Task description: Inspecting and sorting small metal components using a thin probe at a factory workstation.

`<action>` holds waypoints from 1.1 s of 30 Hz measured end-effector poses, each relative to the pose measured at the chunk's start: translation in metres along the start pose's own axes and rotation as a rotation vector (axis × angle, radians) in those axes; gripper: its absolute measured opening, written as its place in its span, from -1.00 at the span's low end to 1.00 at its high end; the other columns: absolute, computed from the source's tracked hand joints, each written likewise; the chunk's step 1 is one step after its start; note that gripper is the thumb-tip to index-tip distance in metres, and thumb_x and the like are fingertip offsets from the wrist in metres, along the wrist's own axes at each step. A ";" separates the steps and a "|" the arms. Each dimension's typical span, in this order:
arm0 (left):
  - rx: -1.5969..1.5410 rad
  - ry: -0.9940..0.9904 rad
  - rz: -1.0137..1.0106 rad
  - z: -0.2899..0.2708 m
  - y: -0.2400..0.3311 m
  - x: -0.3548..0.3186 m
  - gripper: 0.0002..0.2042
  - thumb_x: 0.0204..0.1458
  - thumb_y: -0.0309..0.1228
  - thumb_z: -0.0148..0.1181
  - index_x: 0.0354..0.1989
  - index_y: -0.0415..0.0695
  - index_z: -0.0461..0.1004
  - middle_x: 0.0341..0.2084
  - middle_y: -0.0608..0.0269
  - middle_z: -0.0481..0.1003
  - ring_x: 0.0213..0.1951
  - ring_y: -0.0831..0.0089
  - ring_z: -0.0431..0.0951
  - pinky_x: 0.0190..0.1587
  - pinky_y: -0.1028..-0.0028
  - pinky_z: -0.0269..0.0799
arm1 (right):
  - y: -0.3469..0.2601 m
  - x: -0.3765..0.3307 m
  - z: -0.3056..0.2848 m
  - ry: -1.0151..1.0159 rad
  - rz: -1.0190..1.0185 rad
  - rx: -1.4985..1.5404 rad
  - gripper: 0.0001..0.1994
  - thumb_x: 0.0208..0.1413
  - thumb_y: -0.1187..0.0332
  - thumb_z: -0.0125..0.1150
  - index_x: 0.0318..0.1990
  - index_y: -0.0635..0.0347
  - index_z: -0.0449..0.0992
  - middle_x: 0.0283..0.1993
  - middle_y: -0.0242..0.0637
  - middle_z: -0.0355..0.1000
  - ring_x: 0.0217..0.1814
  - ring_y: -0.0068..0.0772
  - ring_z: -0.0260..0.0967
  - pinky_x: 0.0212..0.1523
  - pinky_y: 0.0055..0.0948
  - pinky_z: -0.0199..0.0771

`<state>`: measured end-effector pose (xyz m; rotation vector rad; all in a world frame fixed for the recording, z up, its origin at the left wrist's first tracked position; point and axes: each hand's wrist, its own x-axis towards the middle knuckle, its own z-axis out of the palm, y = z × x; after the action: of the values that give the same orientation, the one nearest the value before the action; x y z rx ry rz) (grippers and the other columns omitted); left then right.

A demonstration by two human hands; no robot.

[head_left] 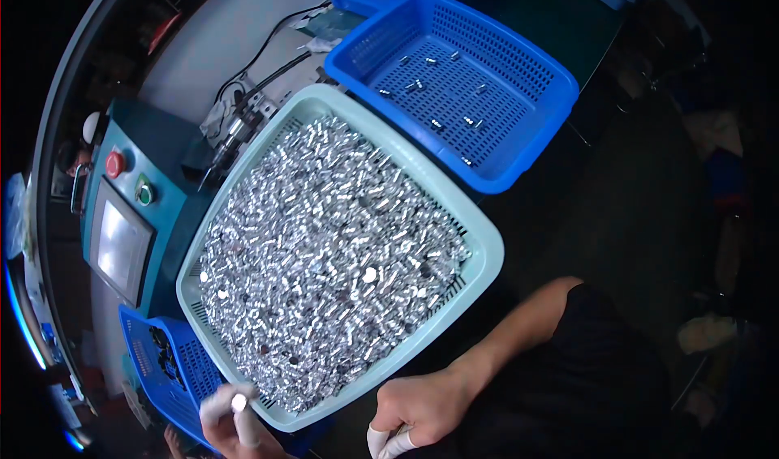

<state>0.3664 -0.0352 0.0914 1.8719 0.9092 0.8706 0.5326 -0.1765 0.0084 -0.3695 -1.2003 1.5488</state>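
My left hand, with white finger covers, pinches a small shiny metal piece whose bright round end shows. It is at the lower left corner of a pale green plastic basket. Small silvery cylindrical metal parts are heaped in this basket. Just below the basket's lower right side is my right hand, its covered fingers curled together and closed. Whatever those fingers may hold is hidden.
Beyond the pale basket, a blue perforated basket has several metal parts scattered inside. A teal machine with a screen and red button stands at left. Below it, another blue basket contains dark pieces.
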 end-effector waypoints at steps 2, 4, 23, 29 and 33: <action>0.008 -0.201 0.108 0.057 0.017 0.040 -0.77 -0.17 -0.46 0.34 -0.33 -0.19 0.46 -0.54 0.24 0.45 -0.43 0.41 0.42 -0.38 0.49 0.32 | -0.007 -0.009 -0.002 -0.027 -0.001 -0.030 -0.88 0.03 0.46 0.18 -0.34 0.35 0.53 -0.41 -0.17 0.52 -0.36 -0.37 0.49 -0.33 -0.47 0.41; 0.142 -0.433 0.296 0.122 0.019 0.086 -0.79 -0.18 -0.49 0.33 -0.34 -0.23 0.51 -0.53 0.24 0.45 -0.40 0.43 0.44 -0.29 0.48 0.34 | -0.003 -0.025 -0.009 0.036 -0.090 0.048 -0.90 0.02 0.50 0.19 -0.33 0.36 0.53 -0.41 -0.16 0.52 -0.36 -0.38 0.49 -0.32 -0.49 0.41; 0.396 -0.334 0.686 0.169 0.006 0.121 -0.69 -0.11 -0.41 0.29 -0.13 -0.15 0.49 -0.40 0.18 0.49 -0.29 0.29 0.48 -0.13 0.34 0.30 | -0.069 -0.063 -0.052 0.328 -0.024 0.057 -0.85 0.06 0.56 0.19 -0.24 0.48 0.54 -0.55 -0.19 0.47 -0.61 -0.61 0.36 -0.58 -0.68 0.29; 0.439 0.056 0.070 0.038 -0.050 0.080 -0.83 -0.09 -0.43 0.31 -0.33 -0.22 0.55 -0.52 0.19 0.53 -0.45 0.46 0.51 -0.33 0.48 0.40 | -0.052 -0.034 -0.042 0.439 -0.013 -0.125 -0.85 0.09 0.48 0.19 -0.27 0.44 0.54 -0.55 -0.22 0.47 -0.61 -0.63 0.34 -0.62 -0.68 0.26; 0.805 -0.042 0.162 0.041 -0.054 0.076 -0.77 -0.17 -0.27 0.37 -0.53 -0.18 0.54 -0.69 0.20 0.47 -0.57 0.32 0.48 -0.48 0.38 0.34 | -0.034 -0.029 -0.025 0.539 -0.056 -0.117 -0.83 0.10 0.42 0.18 -0.30 0.41 0.50 -0.61 -0.22 0.42 -0.68 -0.64 0.25 -0.67 -0.67 0.19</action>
<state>0.4250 0.0328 0.0431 2.6646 1.2041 0.5859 0.5800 -0.1929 0.0154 -0.7689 -0.8672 1.2230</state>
